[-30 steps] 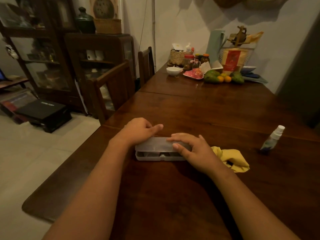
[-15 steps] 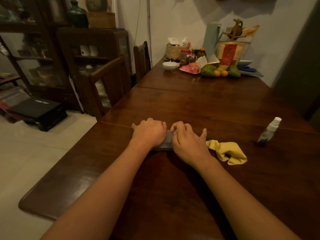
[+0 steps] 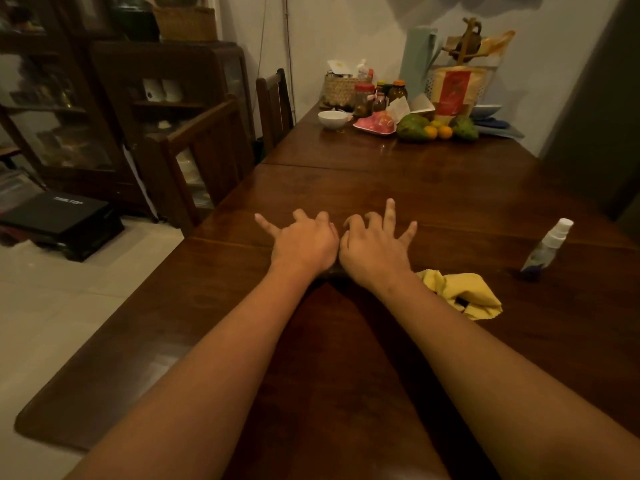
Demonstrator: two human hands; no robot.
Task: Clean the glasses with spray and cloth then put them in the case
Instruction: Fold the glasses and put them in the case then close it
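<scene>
My left hand [image 3: 304, 242] and my right hand [image 3: 375, 249] lie side by side on the dark wooden table [image 3: 346, 358], thumbs together and fingers splayed. They cover the spot where the translucent glasses case lay; the case and the glasses are hidden beneath them. Touching my right wrist on its right side is the crumpled yellow cloth [image 3: 464, 292]. The small spray bottle [image 3: 547, 245] with a white cap stands further right, apart from both hands.
A white bowl [image 3: 332, 118], jars, a woven basket and fruit [image 3: 433, 128] crowd the table's far end. Two wooden chairs [image 3: 207, 150] stand along the left edge. A black box [image 3: 59, 216] sits on the floor at the left.
Both hands came together over the case until it was covered, then spread their fingers out. The cloth and spray bottle have not moved.
</scene>
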